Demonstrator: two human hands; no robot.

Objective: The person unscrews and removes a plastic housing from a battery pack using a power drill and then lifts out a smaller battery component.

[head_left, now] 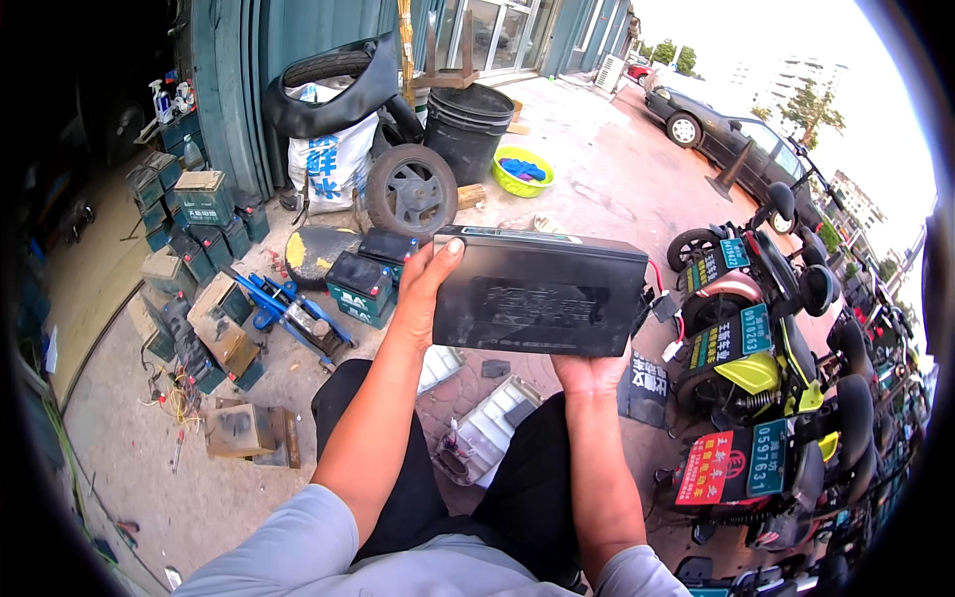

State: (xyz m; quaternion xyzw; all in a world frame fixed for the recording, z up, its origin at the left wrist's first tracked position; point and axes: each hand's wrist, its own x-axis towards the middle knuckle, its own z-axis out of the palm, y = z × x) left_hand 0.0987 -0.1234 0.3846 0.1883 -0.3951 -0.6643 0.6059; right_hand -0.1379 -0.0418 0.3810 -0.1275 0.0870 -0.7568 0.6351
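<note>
I hold up a black rectangular battery case [537,294], its broad embossed face toward me. My left hand [426,289] grips its left end, thumb over the upper corner. Under its lower right edge is my right hand [592,373], palm up, with most of its fingers hidden behind the case. Red and black wires with a white connector [672,349] hang off the right end. Below, between my legs, lies an open white casing [487,433] with wires at its near end. Part of another white piece [440,367] shows beside it.
To the left are green-and-black batteries [360,289], a blue floor jack [288,313] and a cardboard box [239,430]. A wheel [412,191], a black bucket [466,129] and a yellow-green basin [522,171] stand ahead. Parked scooters [746,368] line the right.
</note>
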